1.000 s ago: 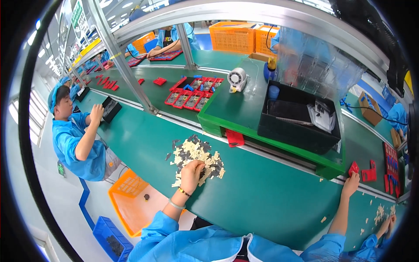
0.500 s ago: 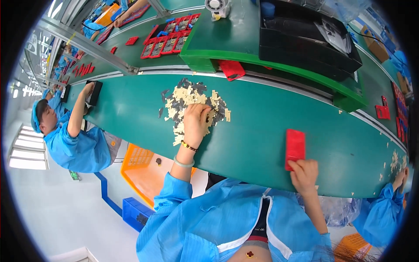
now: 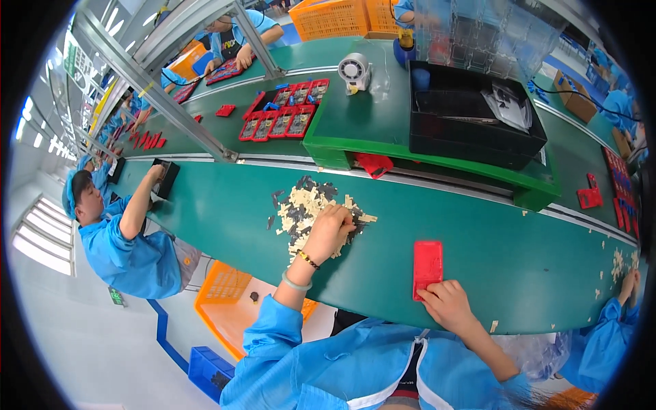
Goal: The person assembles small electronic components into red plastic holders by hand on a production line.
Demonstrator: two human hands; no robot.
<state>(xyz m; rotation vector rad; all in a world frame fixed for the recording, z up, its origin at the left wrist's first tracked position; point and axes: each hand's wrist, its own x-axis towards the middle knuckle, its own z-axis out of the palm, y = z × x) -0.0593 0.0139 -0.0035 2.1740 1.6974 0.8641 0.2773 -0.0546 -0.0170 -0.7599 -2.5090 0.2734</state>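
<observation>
— Beside the red tray [image 3: 428,268], on its left across a bare stretch of green table [image 3: 225,219], lies the pile of small flat pieces [image 3: 309,207], cream ones mixed with dark grey ones. How do they look to handle?

— Light and thin, I'd judge, and stiff like little plastic or card stampings. They lie loose and overlapping, so they probably slide over one another. Best pinched one at a time by the edges, or raked together with curled fingers.

— Where is the left hand [image 3: 329,232]?

— On the near right part of that pile, knuckles up, fingers curled down into the pieces. The grip is bent closed over them; whether a piece is actually pinched I cannot tell, since the fingertips are hidden.

— And the right hand [image 3: 447,304]?

— At the near end of the red tray, fingers touching its short edge, the tray flat on the table with its long side pointing away. The grip rests against it rather than wrapping it.

— How will the tray handle?

— Rigid, smooth and light by its look; it likely slides easily on the table. Take it by the long edges.

— Anything behind the tray?

— A raised green shelf [image 3: 437,160] carrying a black bin [image 3: 471,140].
</observation>
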